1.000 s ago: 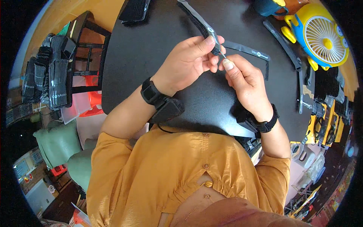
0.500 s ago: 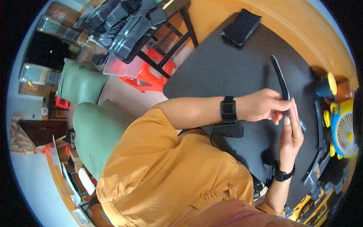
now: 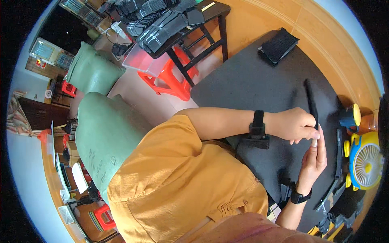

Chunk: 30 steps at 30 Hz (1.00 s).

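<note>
My left hand [image 3: 298,124] is closed around a narrow black strip [image 3: 311,99], thumb towards me. The strip's free end points up and away over the dark table [image 3: 231,87]. Just below, my right hand [image 3: 314,160] holds its fingers straight and together, with the thumb pressed beside them at the strip's lower end. The two hands touch there. What lies between the right thumb and fingers is mostly hidden. Each wrist wears a black band, and a dark block hangs at the left one.
A folded black textured piece [image 3: 278,46] lies at the table's far edge. To the right stand a yellow-and-blue fan [image 3: 366,162] and a dark cup [image 3: 349,115]. Packed black straps [image 3: 162,30] cover a side table at upper left, beside a red stool [image 3: 172,79] and green sacks [image 3: 111,141].
My left hand has turned and closed further around the strip, its knuckles now uppermost. The right hand stays against the strip's lower end. The whole view has shifted a little.
</note>
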Each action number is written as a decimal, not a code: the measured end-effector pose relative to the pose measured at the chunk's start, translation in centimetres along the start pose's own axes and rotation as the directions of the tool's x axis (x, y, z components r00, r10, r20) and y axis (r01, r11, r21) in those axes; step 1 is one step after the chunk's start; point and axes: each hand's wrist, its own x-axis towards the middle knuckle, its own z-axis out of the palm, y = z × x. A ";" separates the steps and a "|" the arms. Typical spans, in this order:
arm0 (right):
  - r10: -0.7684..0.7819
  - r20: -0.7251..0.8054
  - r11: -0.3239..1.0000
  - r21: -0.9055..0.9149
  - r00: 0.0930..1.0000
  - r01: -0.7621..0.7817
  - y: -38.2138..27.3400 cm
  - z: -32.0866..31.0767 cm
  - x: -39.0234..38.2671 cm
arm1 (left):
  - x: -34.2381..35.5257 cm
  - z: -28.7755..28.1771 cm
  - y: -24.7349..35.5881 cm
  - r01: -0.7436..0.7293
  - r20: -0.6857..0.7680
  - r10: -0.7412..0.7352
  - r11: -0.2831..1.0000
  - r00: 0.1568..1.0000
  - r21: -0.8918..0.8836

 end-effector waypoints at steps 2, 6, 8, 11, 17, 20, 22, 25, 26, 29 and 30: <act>0.087 0.010 0.994 0.071 0.996 -0.087 -0.5 -0.2 -0.3 | 0.0 0.1 0.0 0.018 0.027 -0.017 0.998 1.000 -0.064; 0.138 -0.039 0.990 0.027 0.990 -0.137 -2.0 -0.2 0.4 | 0.1 0.1 -0.3 0.021 0.053 -0.017 0.997 0.998 -0.073; 0.179 -0.115 0.958 0.246 0.977 -0.146 -2.7 -1.3 1.4 | -0.1 0.2 -0.7 -0.103 0.093 0.098 0.993 0.991 0.050; 0.202 -0.284 0.919 0.386 0.937 -0.081 -3.4 -2.3 2.8 | -0.5 0.5 -0.9 0.090 0.164 -0.068 0.987 0.984 -0.132; 0.191 0.014 0.934 0.305 0.981 -0.186 -1.3 -2.5 2.0 | 0.1 0.0 -1.0 0.100 0.116 -0.075 0.968 0.990 -0.231; 0.029 -0.119 0.998 0.067 0.993 -0.021 -0.7 -1.2 1.2 | 0.1 -0.2 -1.5 0.086 0.141 -0.052 0.965 0.989 -0.248; -0.129 -0.176 0.991 0.002 0.976 0.132 -0.1 -0.4 1.0 | 0.1 -0.3 -1.6 0.073 0.157 -0.034 0.965 0.987 -0.252; -0.155 -0.108 0.985 -0.087 0.982 0.146 0.0 -0.2 0.7 | -0.1 -0.2 -1.4 0.066 0.155 -0.038 0.981 0.987 -0.180; -0.153 -0.112 0.986 -0.089 0.982 0.144 0.0 -0.3 0.6 | -0.1 -0.1 -1.4 0.066 0.160 -0.037 0.981 0.986 -0.181; -0.118 0.044 0.980 -0.156 0.992 0.124 -1.1 -0.3 0.5 | -0.2 -0.1 -1.6 0.072 0.125 -0.051 0.984 0.991 -0.165; -0.118 0.042 0.980 -0.157 0.992 0.123 -1.0 -0.2 0.5 | -0.2 -0.1 -1.7 0.061 0.117 -0.042 0.985 0.992 -0.161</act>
